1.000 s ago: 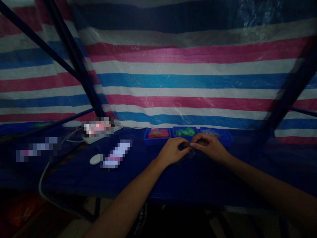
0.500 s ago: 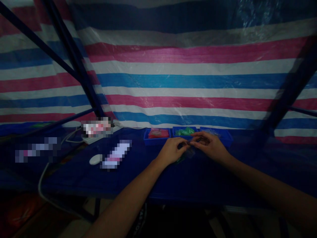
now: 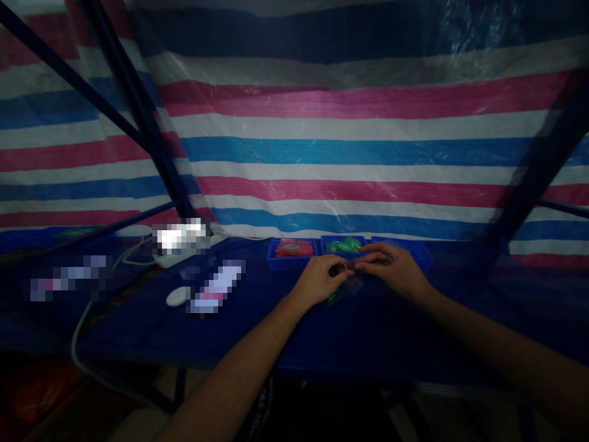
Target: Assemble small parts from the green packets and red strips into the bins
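Observation:
My left hand [image 3: 318, 279] and my right hand [image 3: 394, 270] meet over the dark blue table [image 3: 285, 325], fingertips pinched together on a small item [image 3: 346, 267] too dim to name. A clear little bag with something green [image 3: 343, 291] hangs or lies just under the fingers. Behind the hands stand three small blue trays: one with red pieces [image 3: 291, 248], one with green pieces [image 3: 344, 245], one with clear pieces [image 3: 416, 252] partly hidden by my right hand.
A white round object [image 3: 178, 296] and a white power strip with cable [image 3: 184, 255] lie at the left of the table. A striped tarpaulin [image 3: 350, 141] closes off the back. Dark blue frame poles [image 3: 133, 110] slant at both sides.
Both hands stay together at the same spot; the fingers shifted slightly, the right hand lifting a little toward the trays.

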`<state>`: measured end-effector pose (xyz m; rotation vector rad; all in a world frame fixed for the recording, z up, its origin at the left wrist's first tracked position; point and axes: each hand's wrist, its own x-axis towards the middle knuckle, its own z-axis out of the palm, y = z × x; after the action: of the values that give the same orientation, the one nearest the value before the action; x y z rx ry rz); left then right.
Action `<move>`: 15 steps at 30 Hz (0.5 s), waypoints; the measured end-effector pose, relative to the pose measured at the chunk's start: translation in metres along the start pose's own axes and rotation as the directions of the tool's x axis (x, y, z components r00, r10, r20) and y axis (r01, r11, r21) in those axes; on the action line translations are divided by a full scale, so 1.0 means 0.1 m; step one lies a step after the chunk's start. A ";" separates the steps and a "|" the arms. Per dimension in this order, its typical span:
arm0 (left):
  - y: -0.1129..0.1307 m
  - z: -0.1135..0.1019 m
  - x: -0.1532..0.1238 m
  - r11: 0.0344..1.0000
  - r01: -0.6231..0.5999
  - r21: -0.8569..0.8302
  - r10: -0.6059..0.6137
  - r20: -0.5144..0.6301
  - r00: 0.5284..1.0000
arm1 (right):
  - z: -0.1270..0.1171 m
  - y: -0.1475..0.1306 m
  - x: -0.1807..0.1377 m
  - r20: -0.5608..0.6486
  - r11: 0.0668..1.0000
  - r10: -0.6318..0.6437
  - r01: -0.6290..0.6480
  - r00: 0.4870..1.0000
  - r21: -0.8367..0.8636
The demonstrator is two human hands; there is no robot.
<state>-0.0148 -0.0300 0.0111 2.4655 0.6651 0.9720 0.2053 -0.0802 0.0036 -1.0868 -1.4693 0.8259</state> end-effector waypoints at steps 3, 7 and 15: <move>0.01 -0.01 0.00 1.000 -0.008 0.019 0.008 -0.007 1.000 | 0.01 0.02 0.01 -0.005 0.999 -0.022 0.022 1.000 0.042; 0.01 -0.01 0.01 1.000 0.011 0.023 -0.011 -0.015 1.000 | 0.01 0.04 0.02 -0.036 0.999 -0.034 0.034 0.999 0.008; 0.02 -0.02 0.01 1.000 0.000 -0.020 0.001 0.017 1.000 | 0.03 0.01 0.00 -0.023 0.998 -0.052 0.052 0.998 0.029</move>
<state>-0.0143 -0.0308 0.0142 2.4542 0.6465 0.9527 0.2030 -0.0794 0.0021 -1.0281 -1.4559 0.7944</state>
